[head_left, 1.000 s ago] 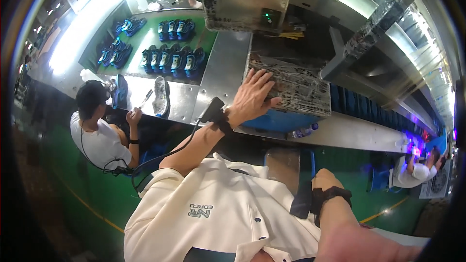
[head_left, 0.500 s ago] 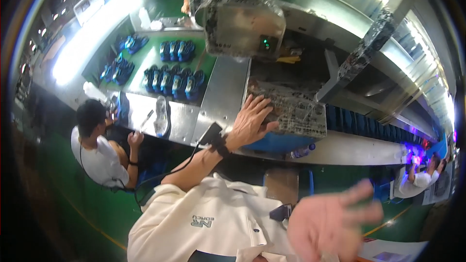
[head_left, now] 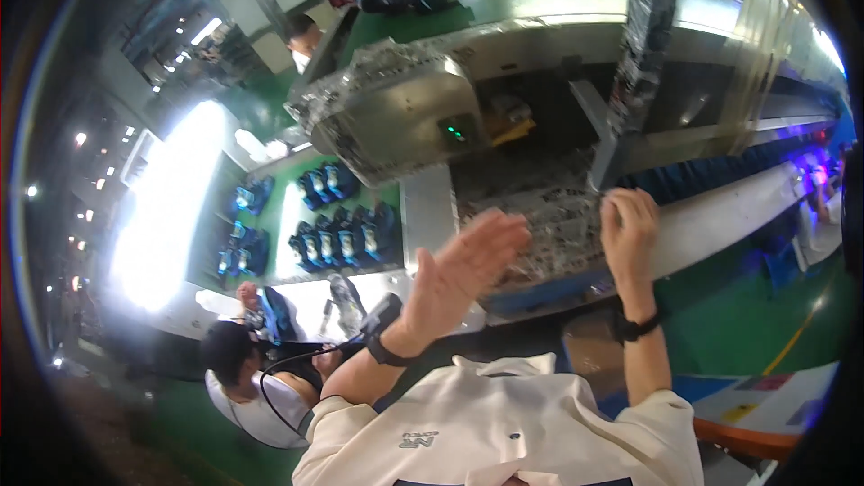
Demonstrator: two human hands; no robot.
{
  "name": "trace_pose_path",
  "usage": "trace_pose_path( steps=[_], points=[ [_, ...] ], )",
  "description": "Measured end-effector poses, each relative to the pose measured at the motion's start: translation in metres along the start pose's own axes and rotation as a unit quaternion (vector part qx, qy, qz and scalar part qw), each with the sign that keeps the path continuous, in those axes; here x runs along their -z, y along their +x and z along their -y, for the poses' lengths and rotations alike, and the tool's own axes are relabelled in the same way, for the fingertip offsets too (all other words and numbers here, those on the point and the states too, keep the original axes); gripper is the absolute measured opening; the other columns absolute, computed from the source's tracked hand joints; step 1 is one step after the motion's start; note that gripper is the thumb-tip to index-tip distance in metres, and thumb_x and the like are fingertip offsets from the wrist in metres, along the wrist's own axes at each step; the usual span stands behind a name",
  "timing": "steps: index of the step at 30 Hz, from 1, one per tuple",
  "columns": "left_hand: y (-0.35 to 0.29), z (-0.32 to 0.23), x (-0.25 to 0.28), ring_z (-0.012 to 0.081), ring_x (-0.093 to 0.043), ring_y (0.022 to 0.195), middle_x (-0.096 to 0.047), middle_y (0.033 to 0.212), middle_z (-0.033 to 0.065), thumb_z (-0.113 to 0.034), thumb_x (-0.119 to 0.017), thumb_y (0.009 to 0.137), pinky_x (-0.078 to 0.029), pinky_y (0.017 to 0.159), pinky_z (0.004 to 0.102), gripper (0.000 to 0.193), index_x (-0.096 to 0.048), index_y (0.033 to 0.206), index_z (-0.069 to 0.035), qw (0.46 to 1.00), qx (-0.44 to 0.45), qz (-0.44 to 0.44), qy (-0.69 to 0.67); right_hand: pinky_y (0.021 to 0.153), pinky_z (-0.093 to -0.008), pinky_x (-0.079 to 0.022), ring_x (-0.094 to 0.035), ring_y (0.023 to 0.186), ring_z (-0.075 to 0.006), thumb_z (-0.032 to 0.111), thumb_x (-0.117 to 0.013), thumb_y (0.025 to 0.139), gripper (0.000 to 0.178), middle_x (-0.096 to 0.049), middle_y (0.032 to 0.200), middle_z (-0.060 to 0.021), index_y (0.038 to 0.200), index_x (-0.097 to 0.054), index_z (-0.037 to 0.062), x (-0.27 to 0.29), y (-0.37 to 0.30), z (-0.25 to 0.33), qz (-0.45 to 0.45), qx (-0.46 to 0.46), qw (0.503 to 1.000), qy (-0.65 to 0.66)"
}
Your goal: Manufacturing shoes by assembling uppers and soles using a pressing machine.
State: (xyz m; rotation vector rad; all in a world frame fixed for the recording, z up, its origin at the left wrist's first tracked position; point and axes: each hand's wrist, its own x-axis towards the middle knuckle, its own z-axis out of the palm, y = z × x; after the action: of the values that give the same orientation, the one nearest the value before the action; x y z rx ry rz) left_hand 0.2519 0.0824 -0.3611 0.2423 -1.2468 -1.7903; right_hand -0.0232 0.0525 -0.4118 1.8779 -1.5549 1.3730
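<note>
My left hand [head_left: 468, 274] is open, its fingers stretched out together and slightly blurred. It hovers over the near left part of a low box [head_left: 562, 229] covered in crinkled, printed plastic film. At the box's right end is my right hand [head_left: 630, 232], fingers curled inward and closed. Whatever it pinches, if anything, is hidden. Beyond the box, a metal machine head [head_left: 405, 121] with green lights is partly wrapped in clear film. Both wrists have dark bands, and a cable runs from a small black device [head_left: 382, 313] at the left wrist.
Blue shoes [head_left: 337, 238] stand in rows on a green surface at the left. A seated co-worker [head_left: 261, 382] is beside that table. A film-wrapped post [head_left: 643, 45] rises behind my right hand. A conveyor edge [head_left: 720, 225] runs rightward, and a brown carton [head_left: 594, 346] sits below the bench.
My left hand has lifted off the wrapped box, fingers now extended. My right hand has moved from the lower right, spread, up to the box's right end and curled closed. The view has shifted.
</note>
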Motion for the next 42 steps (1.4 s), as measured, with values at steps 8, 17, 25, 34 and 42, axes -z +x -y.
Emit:
trace_pose_path(
  steps=[8, 17, 25, 34, 42],
  points=[
    [0.116, -0.193, 0.151, 0.0263, -0.056, 0.122, -0.055, 0.134, 0.0144, -0.049, -0.058, 0.095, -0.046, 0.098, 0.0376, 0.069, -0.047, 0.138, 0.003, 0.787, -0.163, -0.211, 0.556, 0.102, -0.0471, -0.041, -0.052, 0.118, -0.0362, 0.011, -0.069, 0.081, 0.051, -0.054, 0.132, -0.0154, 0.128, -0.052, 0.0017, -0.035, -0.05, -0.002, 0.099, -0.147, 0.978, -0.106],
    [0.309, -0.26, 0.343, 0.0262, -0.064, 0.105, -0.067, 0.112, 0.0186, -0.048, -0.068, 0.088, -0.049, 0.09, 0.0342, 0.064, -0.057, 0.126, 0.002, 0.618, -0.002, -0.206, 0.759, 0.083, -0.0462, -0.049, -0.06, 0.099, -0.0389, 0.022, -0.067, 0.086, 0.043, -0.062, 0.108, -0.0226, 0.119, -0.055, -0.0027, -0.046, -0.029, -0.008, 0.152, -0.383, 0.89, -0.193],
    [0.384, -0.237, 0.339, 0.0162, -0.066, 0.09, -0.069, 0.106, 0.0064, -0.042, -0.077, 0.081, -0.053, 0.064, 0.028, 0.057, -0.062, 0.125, -0.008, 0.717, 0.091, -0.119, 0.681, 0.071, -0.0438, -0.05, -0.063, 0.081, -0.0362, 0.01, -0.069, 0.083, 0.015, -0.068, 0.085, -0.0154, 0.096, -0.065, 0.0035, -0.052, -0.045, -0.018, -0.058, -0.385, 0.911, -0.135],
    [0.349, -0.203, 0.282, 0.0211, -0.065, 0.064, -0.068, 0.077, 0.0122, -0.049, -0.08, 0.073, -0.053, 0.057, 0.0355, 0.06, -0.07, 0.089, 0.009, 0.595, -0.105, -0.175, 0.777, 0.069, -0.0429, -0.049, -0.062, 0.078, -0.0325, 0.004, -0.069, 0.079, 0.008, -0.065, 0.081, -0.0125, 0.084, -0.063, 0.004, -0.053, -0.054, -0.022, -0.122, -0.337, 0.925, -0.124],
    [0.232, -0.269, 0.129, 0.0165, -0.065, 0.054, -0.069, 0.077, 0.0134, -0.037, -0.068, 0.09, -0.049, 0.041, 0.0256, 0.046, -0.068, 0.093, 0.009, 0.813, -0.092, -0.21, 0.535, 0.087, -0.0451, -0.049, -0.06, 0.1, -0.0385, 0.01, -0.075, 0.077, 0.039, -0.064, 0.106, -0.018, 0.112, -0.059, 0.0044, -0.029, -0.052, -0.009, -0.068, -0.264, 0.961, -0.042]
  ],
)
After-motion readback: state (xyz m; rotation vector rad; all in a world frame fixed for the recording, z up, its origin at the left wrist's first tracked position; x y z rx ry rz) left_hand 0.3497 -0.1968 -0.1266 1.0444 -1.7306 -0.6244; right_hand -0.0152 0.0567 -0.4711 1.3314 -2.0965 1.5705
